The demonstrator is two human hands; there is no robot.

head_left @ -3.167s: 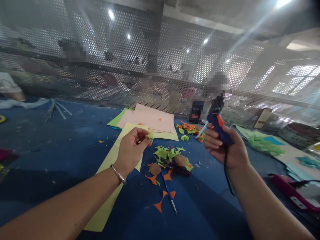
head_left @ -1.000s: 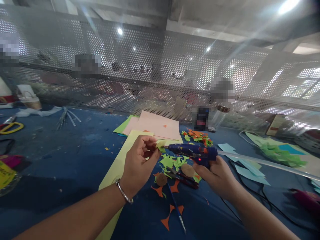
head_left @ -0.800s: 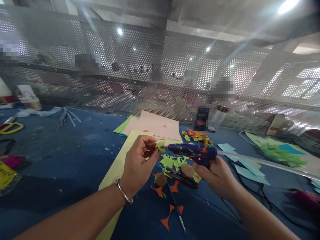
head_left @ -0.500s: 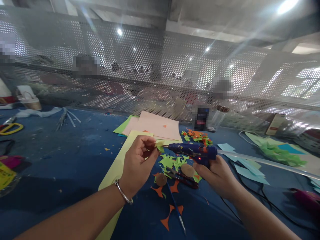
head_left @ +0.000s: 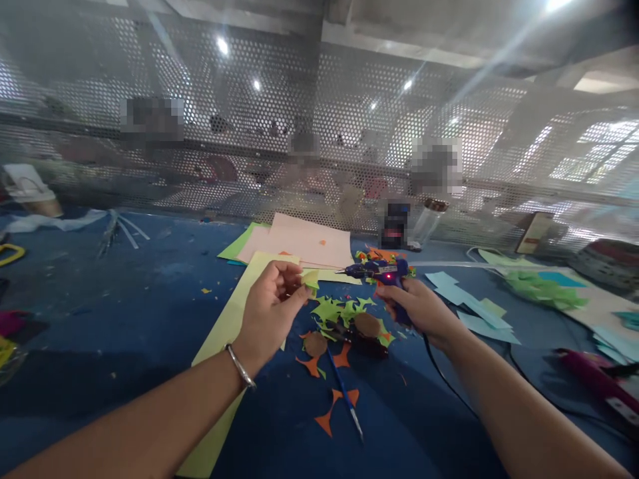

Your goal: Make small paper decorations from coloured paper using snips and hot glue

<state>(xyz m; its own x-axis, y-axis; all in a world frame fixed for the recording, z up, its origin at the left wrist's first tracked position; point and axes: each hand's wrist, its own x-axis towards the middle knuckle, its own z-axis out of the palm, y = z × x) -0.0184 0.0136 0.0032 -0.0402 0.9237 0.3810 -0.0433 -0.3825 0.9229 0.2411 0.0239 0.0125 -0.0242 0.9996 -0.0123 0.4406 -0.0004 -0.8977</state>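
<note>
I have two hands, each holding one item: my left hand [head_left: 272,306] has one folded yellow-green paper piece [head_left: 311,281], my right hand [head_left: 424,311] one blue glue gun [head_left: 392,271]. One bracelet [head_left: 240,366] is on my left wrist. On the surface [head_left: 150,313] lie two round brown discs [head_left: 315,344], one blue paintbrush [head_left: 344,392] and one long yellow sheet [head_left: 224,352]. Near the far edge are two overlapping pink sheets [head_left: 312,234], one green sheet [head_left: 237,246] beneath, one clear jar [head_left: 426,226] and one cup [head_left: 42,201]. The green scraps [head_left: 329,309] overlap too much to count.
</note>
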